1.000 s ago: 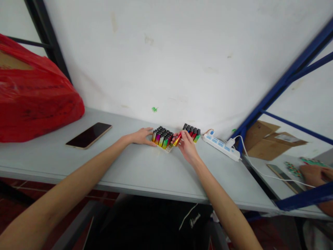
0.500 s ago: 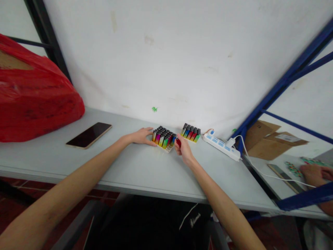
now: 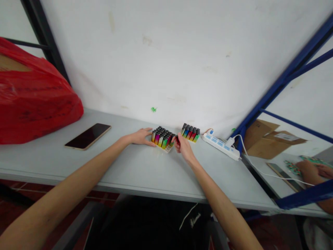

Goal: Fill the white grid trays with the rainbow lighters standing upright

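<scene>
A pale tray point(image 3: 166, 150) packed with colourful, black-topped lighters point(image 3: 160, 140) stands on the grey table. My left hand point(image 3: 141, 136) rests at its left side, fingers and thumb spread apart, the thumb against the front corner. On the tray's right, my right hand point(image 3: 183, 147) is closed on a lighter point(image 3: 177, 139), mostly hidden by the fingers; its dark end shows. A few slots at the tray's front right hold no lighter. Just behind my right hand, a second tray of lighters point(image 3: 190, 132) stands near the wall.
A phone point(image 3: 88, 136) lies to the left, by a red plastic bag point(image 3: 39, 100). A white power strip point(image 3: 221, 145) with a cable is at the right. Beyond the blue frame point(image 3: 275, 86) are cardboard boxes point(image 3: 267, 140) and another person's hands point(image 3: 312, 170).
My right hand has turned slightly, so the lighter's red body, visible before, now shows only a dark end. My left hand and both trays stay in place.
</scene>
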A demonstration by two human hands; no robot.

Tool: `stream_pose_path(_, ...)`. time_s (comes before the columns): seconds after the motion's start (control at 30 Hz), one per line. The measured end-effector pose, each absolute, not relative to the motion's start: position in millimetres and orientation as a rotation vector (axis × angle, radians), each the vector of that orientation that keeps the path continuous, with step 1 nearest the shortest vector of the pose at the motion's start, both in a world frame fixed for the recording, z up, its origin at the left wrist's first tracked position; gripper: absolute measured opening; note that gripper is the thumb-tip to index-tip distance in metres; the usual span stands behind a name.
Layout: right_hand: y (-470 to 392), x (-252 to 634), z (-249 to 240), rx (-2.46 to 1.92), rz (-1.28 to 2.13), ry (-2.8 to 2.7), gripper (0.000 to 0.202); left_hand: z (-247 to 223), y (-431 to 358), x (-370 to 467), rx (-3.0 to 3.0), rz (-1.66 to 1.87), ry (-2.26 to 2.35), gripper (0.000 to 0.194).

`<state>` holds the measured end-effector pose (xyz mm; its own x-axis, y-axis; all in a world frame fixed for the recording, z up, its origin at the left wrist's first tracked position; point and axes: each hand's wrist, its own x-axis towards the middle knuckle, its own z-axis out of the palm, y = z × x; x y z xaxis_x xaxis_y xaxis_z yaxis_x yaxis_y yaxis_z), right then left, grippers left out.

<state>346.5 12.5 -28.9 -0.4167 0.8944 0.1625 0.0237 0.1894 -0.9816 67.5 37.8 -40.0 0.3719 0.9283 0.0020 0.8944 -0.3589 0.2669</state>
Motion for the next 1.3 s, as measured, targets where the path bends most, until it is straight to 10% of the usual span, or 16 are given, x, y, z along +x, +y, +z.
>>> stream_pose_path(0.37, 12.7, 364.7, -17.0, -0.851, 0.268, -2.124, 0.039, -39.7, 37.7, 68.0, 2.439, 0.225, 1.609, 0.093)
stream_pose_path(1.3, 23.5, 359.1, -26.1, -1.125, 0.227, -2.283, 0.043, -37.4, 34.9, 70.3, 2.419, 0.218, 1.618, 0.096)
